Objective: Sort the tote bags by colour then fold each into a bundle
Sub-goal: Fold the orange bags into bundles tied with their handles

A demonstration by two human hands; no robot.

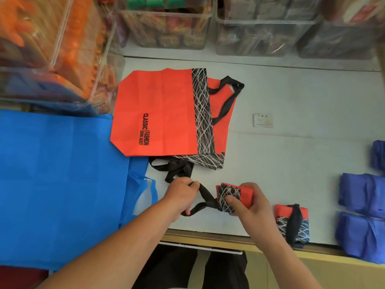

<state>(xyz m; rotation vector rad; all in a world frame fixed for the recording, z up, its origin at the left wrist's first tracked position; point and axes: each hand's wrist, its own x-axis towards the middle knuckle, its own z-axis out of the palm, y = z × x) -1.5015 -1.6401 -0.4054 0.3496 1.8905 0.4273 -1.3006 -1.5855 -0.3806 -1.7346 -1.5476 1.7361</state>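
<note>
R hand (248, 203) pinches the folded red bundle (234, 197) to keep it tight while L hand (181, 195) grips its black strap (205, 198), prob. for wrapping.

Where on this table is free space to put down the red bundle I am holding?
The widest bare patch of table lies between the flat red bags, the white label and the blue bundles. A narrower gap separates them from the finished red bundle. The left is crowded with flat blue bags, the back with clear bins.
</note>
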